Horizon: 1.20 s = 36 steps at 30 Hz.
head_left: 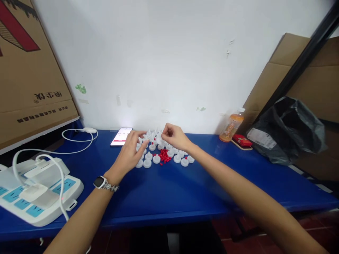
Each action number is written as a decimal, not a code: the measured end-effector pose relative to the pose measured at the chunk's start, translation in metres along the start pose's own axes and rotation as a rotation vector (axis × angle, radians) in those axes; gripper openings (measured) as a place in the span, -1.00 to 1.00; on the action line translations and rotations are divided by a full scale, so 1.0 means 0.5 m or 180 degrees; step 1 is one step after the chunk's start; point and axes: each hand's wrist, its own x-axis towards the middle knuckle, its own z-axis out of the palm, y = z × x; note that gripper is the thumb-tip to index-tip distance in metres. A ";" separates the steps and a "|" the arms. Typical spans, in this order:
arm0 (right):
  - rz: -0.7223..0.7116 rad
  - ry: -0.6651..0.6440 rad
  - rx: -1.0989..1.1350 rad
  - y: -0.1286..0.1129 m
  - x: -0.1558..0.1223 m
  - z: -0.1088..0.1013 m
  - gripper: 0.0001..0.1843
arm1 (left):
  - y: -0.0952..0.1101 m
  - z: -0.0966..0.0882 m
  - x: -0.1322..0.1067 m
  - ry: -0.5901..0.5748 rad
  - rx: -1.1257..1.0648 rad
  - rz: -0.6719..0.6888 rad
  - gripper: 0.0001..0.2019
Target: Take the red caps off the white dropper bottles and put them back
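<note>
Many white round caps with narrow nozzles, such as this white nozzle cap (147,163), lie in a cluster on the blue table (169,194). Several carry a small red tip on the nozzle. A loose pile of small red tips (165,156) sits among them. At the left edge of the cluster is my left hand (130,151), its fingers apart around some caps, with no grip on any visible. Over the back right part of the cluster, my right hand (177,137) has thumb and fingers pinched together. Whatever may be between those fingertips is too small to make out.
A lit phone (121,137) lies behind my left hand. White power strips (39,197) with cables take up the left side. At right stand an orange drink bottle (232,126), a red box (242,140) and a dark plastic bag (287,130). A wall rises behind.
</note>
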 end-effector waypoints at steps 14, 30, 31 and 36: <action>-0.0226 -0.1077 -0.1743 0.044 0.054 0.064 -0.95 | -0.014 0.002 -0.006 -0.0082 0.0021 -0.0108 -0.77; 0.0064 -0.0602 -0.1600 0.052 0.021 0.024 -0.86 | -0.002 0.006 -0.008 -0.0231 0.0059 -0.0013 -0.80; 0.0081 -0.0451 -0.1343 0.046 0.016 0.022 -0.86 | 0.000 0.007 -0.008 -0.0246 0.0070 0.0004 -0.80; -0.0005 0.0053 0.0132 0.004 -0.038 0.025 -0.78 | 0.017 0.009 -0.009 -0.0360 0.0028 0.0278 -0.61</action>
